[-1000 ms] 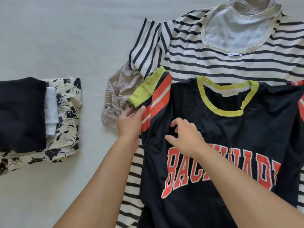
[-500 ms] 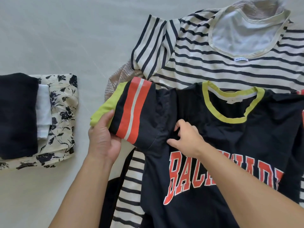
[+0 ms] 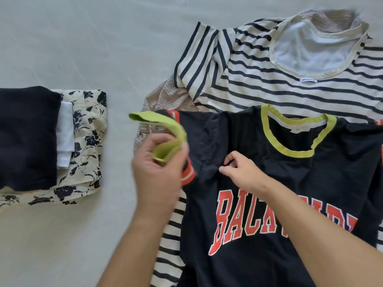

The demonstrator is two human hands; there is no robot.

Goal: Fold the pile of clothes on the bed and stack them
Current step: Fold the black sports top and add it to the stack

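Note:
A black T-shirt (image 3: 300, 183) with orange letters and a yellow-green collar lies face up at the right. My left hand (image 3: 157, 168) grips its yellow-green sleeve cuff (image 3: 165, 129) and holds the sleeve lifted and turned over toward the shirt's body. My right hand (image 3: 242, 172) pinches the black cloth near the armpit seam and pins it down. Under the black shirt lies a cream shirt with navy stripes (image 3: 269, 75), spread flat, neck hole up. A beige patterned garment (image 3: 163, 98) peeks out beneath both.
At the left sits a stack of folded clothes (image 3: 51, 141): a dark navy piece on top, a white one under it, a cream floral one at the bottom. Pale grey bed surface (image 3: 103, 38) shows between the stack and the shirts.
My left hand has pulled the sleeve out to the left, then lifted it and swung it back right over the shirt. My right hand has stayed pinching near the armpit.

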